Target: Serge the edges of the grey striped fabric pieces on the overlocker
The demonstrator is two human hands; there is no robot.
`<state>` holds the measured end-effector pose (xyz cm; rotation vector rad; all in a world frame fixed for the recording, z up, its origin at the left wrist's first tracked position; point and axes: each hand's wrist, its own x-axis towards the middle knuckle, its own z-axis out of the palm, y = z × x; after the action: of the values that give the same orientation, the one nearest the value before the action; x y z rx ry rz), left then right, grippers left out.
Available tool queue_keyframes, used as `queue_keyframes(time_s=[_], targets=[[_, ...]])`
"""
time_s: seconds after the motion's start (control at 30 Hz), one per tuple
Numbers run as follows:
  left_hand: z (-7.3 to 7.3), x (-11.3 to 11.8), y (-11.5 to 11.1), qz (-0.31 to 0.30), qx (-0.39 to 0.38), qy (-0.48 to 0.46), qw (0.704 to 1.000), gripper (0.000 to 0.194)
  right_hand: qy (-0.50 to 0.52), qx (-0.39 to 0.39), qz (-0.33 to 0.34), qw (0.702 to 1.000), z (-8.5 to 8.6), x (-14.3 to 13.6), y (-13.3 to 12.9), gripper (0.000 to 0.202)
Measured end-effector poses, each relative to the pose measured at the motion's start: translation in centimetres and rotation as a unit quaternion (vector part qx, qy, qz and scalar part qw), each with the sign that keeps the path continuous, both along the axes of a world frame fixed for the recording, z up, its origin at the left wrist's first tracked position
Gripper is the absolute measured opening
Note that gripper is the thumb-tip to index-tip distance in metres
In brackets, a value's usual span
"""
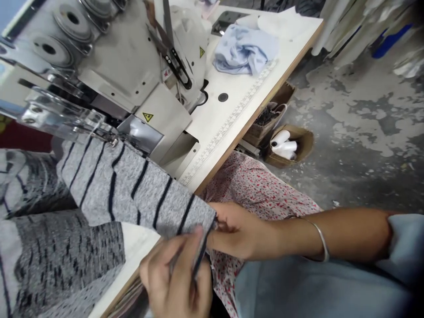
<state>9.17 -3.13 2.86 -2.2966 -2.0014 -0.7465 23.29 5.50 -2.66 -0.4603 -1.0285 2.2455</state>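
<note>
Grey speckled fabric point(71, 247) lies heaped over the left part of the white worktop point(215, 115), reaching close to the front edge. Behind it and slightly further right, the sewing machine point(122, 57) stands towards the back edge. A strip of grey knit with dark stripes point(129, 187) runs from beside the machine's presser foot across the worktop, its near end out past the wooden front edge. There the left hand point(179, 274) pinches the lower border of the strip; its fingers are blurred, so their exact hold is hard to make out. A printed measuring tape point(228, 123) follows the front edge. The right hand point(241, 229), a silver bangle point(323, 240) on its wrist, is clamped on the upper corner of the strip's end, just beside the left. Towards the worktop's right front corner sits a crumpled pale blue cloth point(243, 51). Below the front edge, red-flecked fabric point(255, 183) covers the lap, and further right a cardboard box point(304, 141) on the floor point(351, 163) holds white cones point(286, 150).
</note>
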Motion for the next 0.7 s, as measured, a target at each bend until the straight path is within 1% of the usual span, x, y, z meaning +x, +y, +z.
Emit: queue_keyframes(time_s=[0.07, 0.1, 0.13, 0.17, 0.2, 0.23, 0.27, 0.3, 0.37, 0.43, 0.6, 0.7], targets=[[-0.7, 0.2, 0.5, 0.051, 0.029, 0.010, 0.998, 0.058, -0.015, 0.024, 0.001, 1.000, -0.4, -0.1, -0.2, 0.021], [-0.9, 0.2, 0.9, 0.064, 0.039, 0.023, 0.997, 0.059, -0.017, 0.033, 0.003, 0.999, -0.6, -0.1, -0.2, 0.020], [-0.9, 0.1, 1.2, 0.060, 0.045, 0.042, 0.996, 0.059, -0.016, 0.038, 0.002, 0.999, -0.7, -0.1, -0.2, 0.020], [-0.8, -0.2, 1.6, 0.032, 0.048, 0.066, 0.996, 0.059, -0.013, 0.040, 0.002, 0.999, -0.7, -0.1, -0.1, 0.020], [-0.6, -0.5, 1.8, -0.013, 0.045, 0.086, 0.995, 0.058, -0.010, 0.037, 0.004, 0.999, -0.7, -0.1, -0.1, 0.021], [-0.3, -0.8, 2.0, -0.064, 0.037, 0.090, 0.993, 0.058, -0.007, 0.029, 0.007, 1.000, -0.6, 0.0, 0.1, 0.023], [0.0, -1.1, 2.0, -0.099, 0.026, 0.075, 0.992, 0.059, -0.001, 0.016, 0.010, 1.000, -0.4, 0.0, 0.2, 0.025], [0.3, -1.3, 1.8, -0.115, 0.016, 0.053, 0.992, 0.062, 0.006, -0.001, 0.014, 1.000, -0.2, 0.1, 0.3, 0.027], [0.5, -1.4, 1.3, -0.111, 0.006, 0.016, 0.994, 0.066, 0.019, -0.036, 0.028, 0.999, 0.1, 0.2, 0.4, 0.028], [0.3, -1.2, 0.9, -0.086, 0.018, 0.028, 0.996, 0.068, 0.026, -0.045, 0.038, 0.998, 0.2, 0.2, 0.3, 0.023], [-1.6, -0.6, 1.5, -0.073, 0.072, 0.101, 0.990, 0.060, -0.048, 0.010, 0.006, 0.999, -0.2, 0.1, -0.3, 0.013], [-1.9, -0.9, 1.7, -0.094, 0.078, 0.111, 0.986, 0.056, -0.057, 0.044, 0.009, 0.997, -0.1, 0.5, 0.0, 0.011]])
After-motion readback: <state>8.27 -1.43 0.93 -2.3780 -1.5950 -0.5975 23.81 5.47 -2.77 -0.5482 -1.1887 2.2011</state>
